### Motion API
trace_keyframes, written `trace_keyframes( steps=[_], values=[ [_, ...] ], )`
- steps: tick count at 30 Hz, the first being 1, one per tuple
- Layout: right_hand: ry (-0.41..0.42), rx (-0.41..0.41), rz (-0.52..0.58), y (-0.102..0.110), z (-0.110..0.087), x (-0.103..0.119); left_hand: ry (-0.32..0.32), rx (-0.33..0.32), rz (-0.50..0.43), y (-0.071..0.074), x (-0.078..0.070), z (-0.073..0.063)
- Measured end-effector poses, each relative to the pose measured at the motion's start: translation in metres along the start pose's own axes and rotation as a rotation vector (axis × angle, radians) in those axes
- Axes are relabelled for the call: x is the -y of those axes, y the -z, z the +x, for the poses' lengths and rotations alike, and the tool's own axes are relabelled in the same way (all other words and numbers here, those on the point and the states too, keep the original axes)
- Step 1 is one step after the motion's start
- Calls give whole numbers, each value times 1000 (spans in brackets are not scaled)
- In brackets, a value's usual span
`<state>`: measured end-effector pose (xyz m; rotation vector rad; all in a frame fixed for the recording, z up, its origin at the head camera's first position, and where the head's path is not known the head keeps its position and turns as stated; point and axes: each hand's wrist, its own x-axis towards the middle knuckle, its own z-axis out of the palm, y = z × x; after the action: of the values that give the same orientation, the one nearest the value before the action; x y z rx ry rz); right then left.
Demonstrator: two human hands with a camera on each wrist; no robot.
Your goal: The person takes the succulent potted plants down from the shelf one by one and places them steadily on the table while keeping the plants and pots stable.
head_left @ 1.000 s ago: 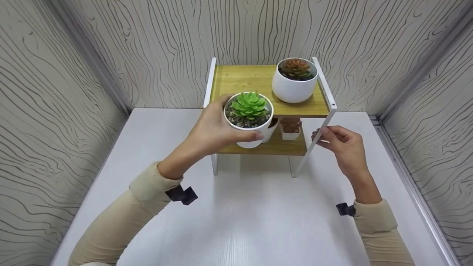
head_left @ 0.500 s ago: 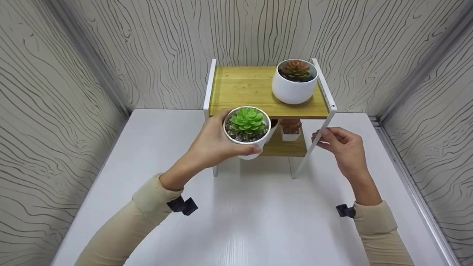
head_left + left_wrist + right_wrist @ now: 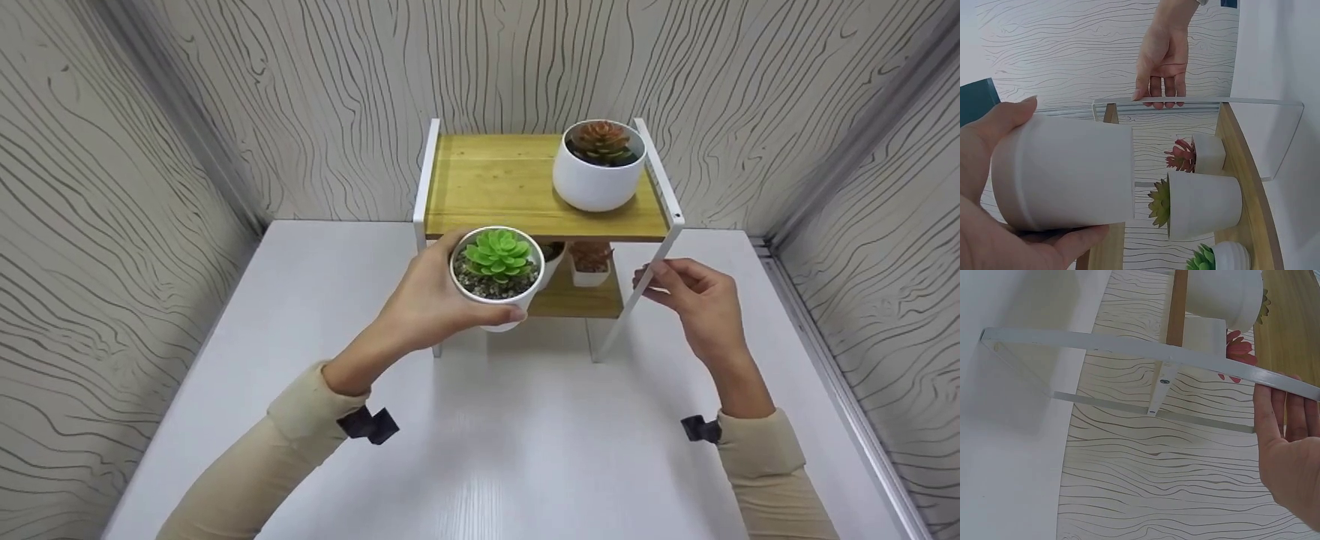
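Observation:
My left hand (image 3: 427,300) grips a white pot with a bright green succulent (image 3: 498,255), thumb along the near side and the other fingers round the far left. The pot is upright in front of the white-framed wooden shelf (image 3: 487,180), overlapping its lower tier in the head view. In the left wrist view the white pot (image 3: 1072,171) lies across the palm, its base toward the shelf. My right hand (image 3: 701,300) pinches the shelf's front right leg (image 3: 616,326) between thumb and fingers. The right wrist view shows the fingertips (image 3: 1278,408) at this white bar.
On the top tier, at right, stands a large white pot with a reddish succulent (image 3: 598,176). The lower tier holds a small pot with a red plant (image 3: 1207,153), a white pot with a dark green plant (image 3: 1204,205) and a ribbed pot with a green plant (image 3: 1233,256).
My left hand has lowered the potted succulent toward me and slightly left, from over the top tier's front edge to below it. The right hand stays on the shelf leg.

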<state>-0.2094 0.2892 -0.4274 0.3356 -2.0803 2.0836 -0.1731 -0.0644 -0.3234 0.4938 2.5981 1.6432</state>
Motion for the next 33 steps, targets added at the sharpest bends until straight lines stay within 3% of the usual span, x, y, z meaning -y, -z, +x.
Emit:
trace_keyframes(
  steps=[16,23,33],
  values=[
    [24,14,34,0,0,-1,-23,3,-3,2,22,-8],
    [12,10,13,-1,1,0,32,-22,45,1,30,-12],
    [-2,-1,6,0,1,0,31,-49,18,1,42,-18]
  ],
)
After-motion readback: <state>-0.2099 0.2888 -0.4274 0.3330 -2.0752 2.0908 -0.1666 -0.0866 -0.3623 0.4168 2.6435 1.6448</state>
